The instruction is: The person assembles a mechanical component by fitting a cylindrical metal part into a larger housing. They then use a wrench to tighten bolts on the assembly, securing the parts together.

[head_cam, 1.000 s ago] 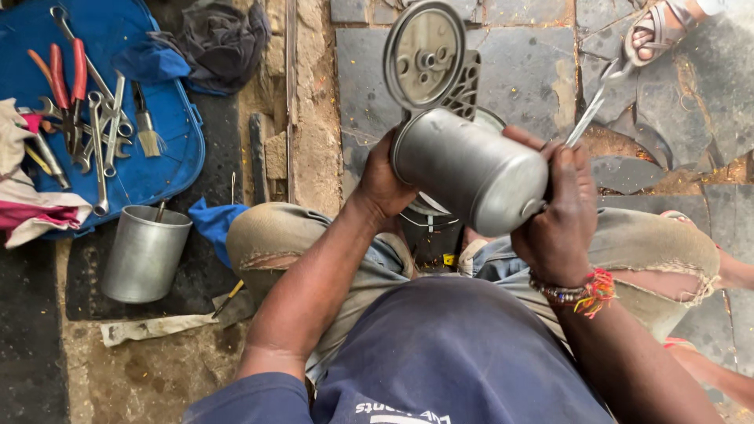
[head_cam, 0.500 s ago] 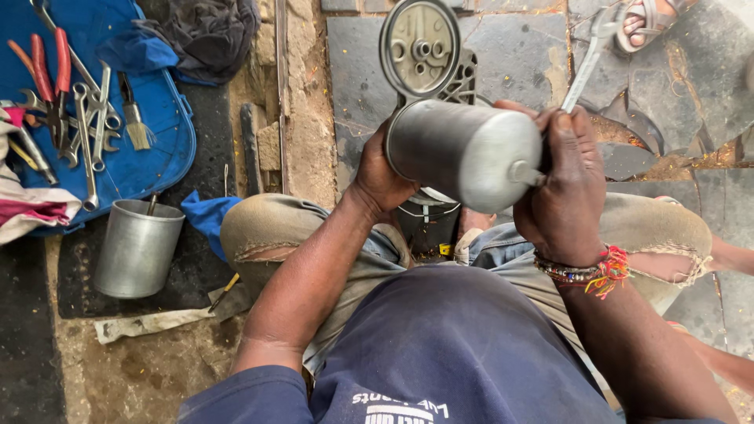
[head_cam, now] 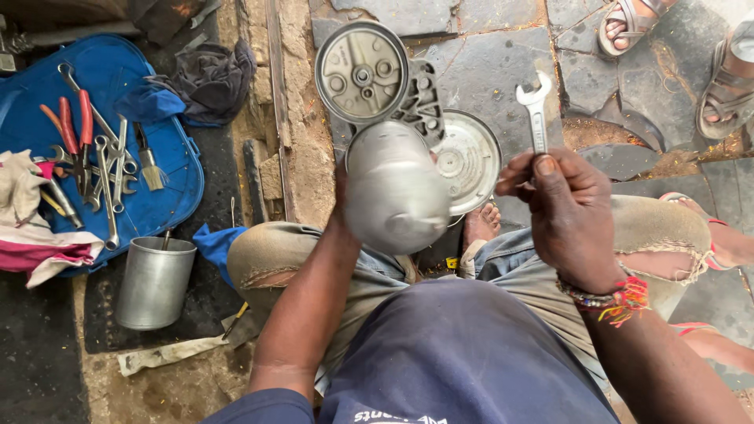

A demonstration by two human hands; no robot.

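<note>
Nearest the camera, lower centre of the frame: a dark blue shirt and torn tan trousers, the person seated with knees apart.

Left hand, centre of the frame: mostly hidden behind the grey metal canister it holds up, domed end toward the camera. Only the wrist and edge of the palm show; the grip is closed around the canister's far side.

Right hand, right of centre: fingers closed on the shank of an open-end spanner, its jaw end pointing to the top of the frame. A beaded bracelet sits on the wrist. Hand and canister are near each other, not touching.

Just behind the canister, on the stone floor: a round metal cover, partly hidden, and a bare foot below it.

Beyond that, upper centre: a round grey housing plate with small holes, standing on edge against a ribbed bracket.

Lower left: an open metal cup upright on a dark mat, a blue rag just beside it.

Upper left: a blue tray carrying spanners, red-handled pliers and a small brush. A white and pink cloth overlaps the tray's left edge; a dark cloth lies at its upper right.

Upper right, farthest: another person's sandalled feet.
</note>
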